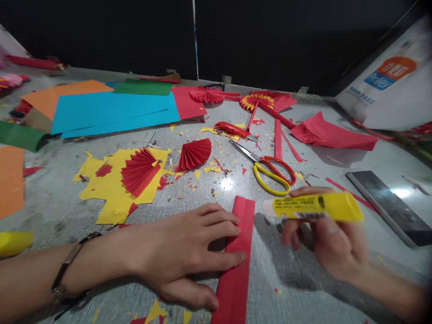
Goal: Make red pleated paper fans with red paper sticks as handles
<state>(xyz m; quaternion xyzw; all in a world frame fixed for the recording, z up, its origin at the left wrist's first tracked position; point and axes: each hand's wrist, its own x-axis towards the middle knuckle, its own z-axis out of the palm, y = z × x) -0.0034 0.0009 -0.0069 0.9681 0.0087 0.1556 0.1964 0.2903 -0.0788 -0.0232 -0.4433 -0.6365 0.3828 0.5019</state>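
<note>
A folded strip of red paper (pixel 238 270) lies lengthwise on the grey table in front of me. My left hand (pixel 189 252) rests on its left side, fingers spread and fingertips pressing the paper flat. To the right, my right hand (pixel 332 243) grips a yellow glue stick (pixel 303 207) above the table. The stick is uncapped and its pale tip points left toward the strip, apart from it. Scissors (pixel 270 168) with red and yellow handles lie just beyond the glue stick. Two pleated red paper fans (pixel 140 173) sit past my left hand, one on cut yellow paper (pixel 108 198).
Blue card (pixel 118 112), with orange and green sheets, lies at the back left. A red utility knife (pixel 232 129) rests among paper scraps. A phone (pixel 391 207) is at the right, near a white bag (pixel 391 85). A yellow cap (pixel 15 243) lies far left.
</note>
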